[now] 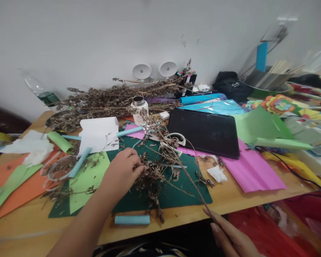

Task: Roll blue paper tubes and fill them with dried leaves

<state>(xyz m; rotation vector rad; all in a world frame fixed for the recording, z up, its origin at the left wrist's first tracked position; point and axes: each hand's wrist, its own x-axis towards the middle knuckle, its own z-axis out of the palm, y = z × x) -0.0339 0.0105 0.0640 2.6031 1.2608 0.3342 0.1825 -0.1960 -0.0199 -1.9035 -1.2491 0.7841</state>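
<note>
My left hand [125, 171] reaches over the green cutting mat [187, 198], its fingers curled in against dried, brown leaves [152, 175]. Its fingertips are partly hidden, but they seem to pinch a bit of the dried plant. At the table's front edge, my right hand [227, 232] grips the lower end of a long dried plant stem [187, 175]. This stem slants up and left across the mat to a leafy top near a white bottle [139, 109]. The handles of scissors [178, 137] show behind the stem. A rolled light-blue paper tube [132, 220] lies in front of the mat.
A heap of dried stalks [104, 100] lies along the wall. A black tablet [203, 132] rests right of the mat, beside pink paper [254, 171]. Green paper [89, 185], white paper [98, 134] and orange paper [18, 192] are at left. A pot [273, 85] stands back right.
</note>
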